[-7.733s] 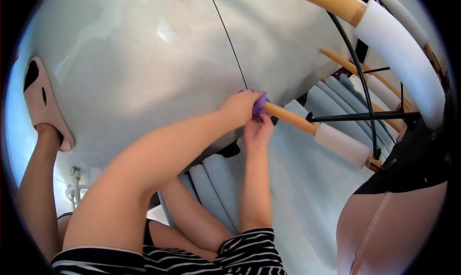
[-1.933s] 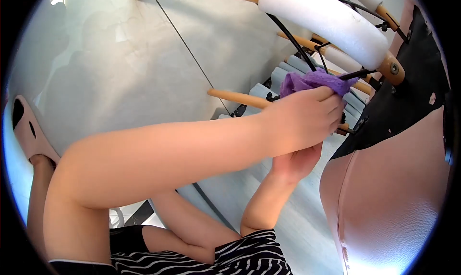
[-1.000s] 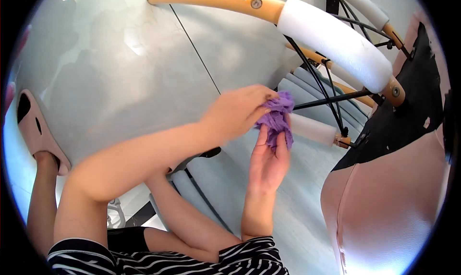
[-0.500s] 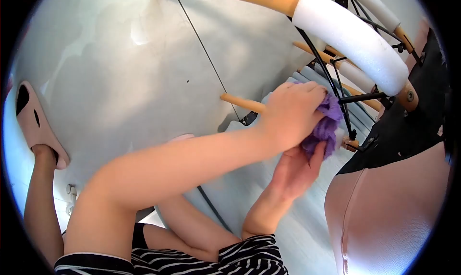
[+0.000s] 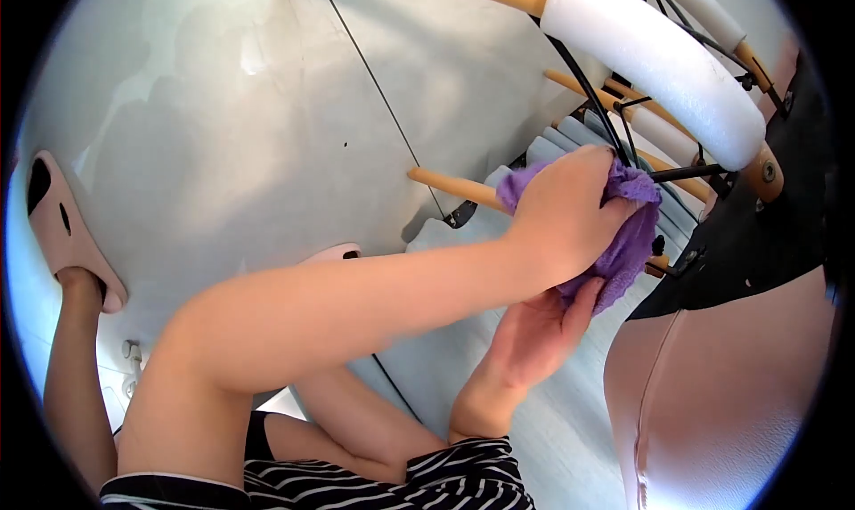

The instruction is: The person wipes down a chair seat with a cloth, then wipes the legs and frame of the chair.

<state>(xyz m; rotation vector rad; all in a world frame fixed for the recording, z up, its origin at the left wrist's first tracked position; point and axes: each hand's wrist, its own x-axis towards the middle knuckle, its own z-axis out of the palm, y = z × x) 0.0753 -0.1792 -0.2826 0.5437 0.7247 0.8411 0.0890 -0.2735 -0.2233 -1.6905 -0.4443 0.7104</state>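
My left hand (image 5: 574, 212) is closed on a purple cloth (image 5: 628, 247), its fingers bent over the top. The cloth lies about a wooden chair leg (image 5: 454, 187), whose tip sticks out to the left; the covered stretch is hidden. Below, my right hand (image 5: 539, 336) is turned palm up, with its thumb pressed to the cloth's lower edge and its other fingers hidden behind it. Black metal rods (image 5: 583, 82) meet the frame just above the cloth. Close by on the right is the chair's pink padded part (image 5: 712, 376) with a black underside (image 5: 757, 234).
A curved wooden leg wrapped in white foam (image 5: 655, 60) arches over my hands. More wrapped legs (image 5: 663, 131) stand behind. Grey-blue ribbed material (image 5: 570, 412) lies beneath my hands. A foot in a pink slipper (image 5: 67, 229) is on the pale floor (image 5: 240, 154) at left.
My left hand has shifted slightly right along the leg. The cloth is spread wider, with a flap now showing left of that hand. My right hand has moved a little down and left.
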